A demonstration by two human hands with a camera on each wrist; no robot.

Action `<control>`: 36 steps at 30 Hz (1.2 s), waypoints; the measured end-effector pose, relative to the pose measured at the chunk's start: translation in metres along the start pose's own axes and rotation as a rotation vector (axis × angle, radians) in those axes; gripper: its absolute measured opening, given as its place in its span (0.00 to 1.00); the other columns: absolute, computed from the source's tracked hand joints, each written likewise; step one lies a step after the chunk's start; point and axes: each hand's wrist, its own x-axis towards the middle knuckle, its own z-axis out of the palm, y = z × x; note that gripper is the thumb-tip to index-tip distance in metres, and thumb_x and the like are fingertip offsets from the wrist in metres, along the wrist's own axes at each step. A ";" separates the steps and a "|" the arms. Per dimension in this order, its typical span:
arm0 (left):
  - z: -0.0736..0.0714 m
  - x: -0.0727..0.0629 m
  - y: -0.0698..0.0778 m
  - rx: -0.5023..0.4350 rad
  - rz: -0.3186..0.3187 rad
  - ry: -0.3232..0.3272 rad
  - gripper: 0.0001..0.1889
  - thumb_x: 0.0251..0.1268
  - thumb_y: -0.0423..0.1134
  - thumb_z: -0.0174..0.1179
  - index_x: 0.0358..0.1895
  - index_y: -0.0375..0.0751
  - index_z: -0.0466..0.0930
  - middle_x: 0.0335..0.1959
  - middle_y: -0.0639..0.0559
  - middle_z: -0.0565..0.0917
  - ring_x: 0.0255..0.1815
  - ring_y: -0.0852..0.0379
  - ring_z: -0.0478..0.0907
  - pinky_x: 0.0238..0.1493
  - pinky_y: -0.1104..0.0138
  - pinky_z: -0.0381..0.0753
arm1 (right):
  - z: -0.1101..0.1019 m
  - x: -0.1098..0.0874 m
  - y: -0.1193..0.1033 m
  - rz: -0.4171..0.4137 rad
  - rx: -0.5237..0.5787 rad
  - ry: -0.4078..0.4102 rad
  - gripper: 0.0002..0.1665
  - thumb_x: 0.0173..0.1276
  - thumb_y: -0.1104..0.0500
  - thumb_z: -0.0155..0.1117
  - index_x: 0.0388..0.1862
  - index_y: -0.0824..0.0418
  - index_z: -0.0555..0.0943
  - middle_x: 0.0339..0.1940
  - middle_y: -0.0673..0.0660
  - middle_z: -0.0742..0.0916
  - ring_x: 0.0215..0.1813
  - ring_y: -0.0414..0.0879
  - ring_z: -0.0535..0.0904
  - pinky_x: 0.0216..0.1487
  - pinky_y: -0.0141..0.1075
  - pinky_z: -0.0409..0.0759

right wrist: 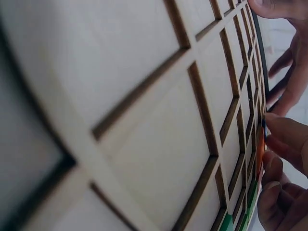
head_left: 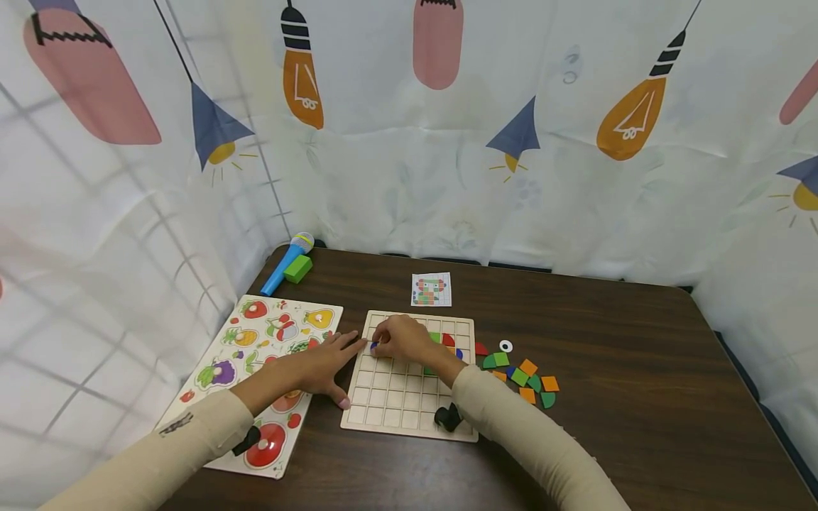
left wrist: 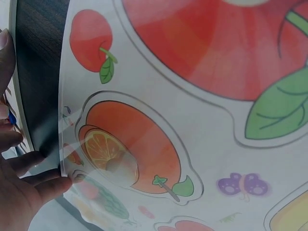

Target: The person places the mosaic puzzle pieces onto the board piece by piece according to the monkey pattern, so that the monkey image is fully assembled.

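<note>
A wooden grid board with square recesses lies in front of the person. At its upper left my right hand pinches a small blue piece between thumb and finger, low over a cell. My left hand has its fingers spread, with the thumb at the board's left edge and the fingertips by its upper left side. Green, red and blue pieces, among them a red one, sit in the upper right cells, partly hidden by the right hand. In the right wrist view, the right fingers are close to the grid's far edge.
Left of the grid lies a fruit puzzle board, partly under the left forearm. Loose orange, green and red pieces, including an orange square, and a white ring lie to the right. Behind are a pattern card, blue microphone and green block.
</note>
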 end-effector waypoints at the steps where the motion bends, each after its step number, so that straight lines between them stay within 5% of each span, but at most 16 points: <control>1: 0.000 0.000 0.000 0.001 -0.002 0.000 0.61 0.47 0.64 0.74 0.81 0.45 0.50 0.82 0.37 0.49 0.80 0.28 0.45 0.70 0.35 0.62 | 0.000 0.000 0.000 0.001 -0.004 0.005 0.10 0.65 0.51 0.74 0.42 0.53 0.90 0.30 0.45 0.88 0.31 0.35 0.78 0.31 0.30 0.75; 18: -0.001 0.000 0.000 0.018 0.012 -0.015 0.62 0.46 0.66 0.74 0.81 0.43 0.50 0.82 0.37 0.49 0.81 0.29 0.45 0.70 0.36 0.62 | -0.012 -0.014 0.004 0.057 -0.043 0.039 0.12 0.65 0.46 0.72 0.41 0.51 0.88 0.32 0.44 0.87 0.33 0.37 0.79 0.32 0.31 0.76; 28: 0.000 0.002 0.001 0.016 -0.006 -0.020 0.63 0.44 0.65 0.75 0.81 0.45 0.49 0.82 0.37 0.49 0.81 0.28 0.44 0.70 0.34 0.61 | -0.051 -0.049 0.039 -0.007 0.053 0.088 0.11 0.71 0.49 0.67 0.46 0.53 0.87 0.36 0.46 0.85 0.37 0.40 0.78 0.39 0.37 0.76; 36: 0.001 0.002 0.001 0.021 -0.008 -0.013 0.63 0.44 0.65 0.75 0.81 0.47 0.49 0.82 0.38 0.48 0.81 0.29 0.44 0.70 0.35 0.62 | -0.081 -0.087 0.070 -0.071 0.076 0.088 0.10 0.72 0.51 0.66 0.46 0.53 0.88 0.41 0.48 0.86 0.31 0.41 0.75 0.33 0.34 0.76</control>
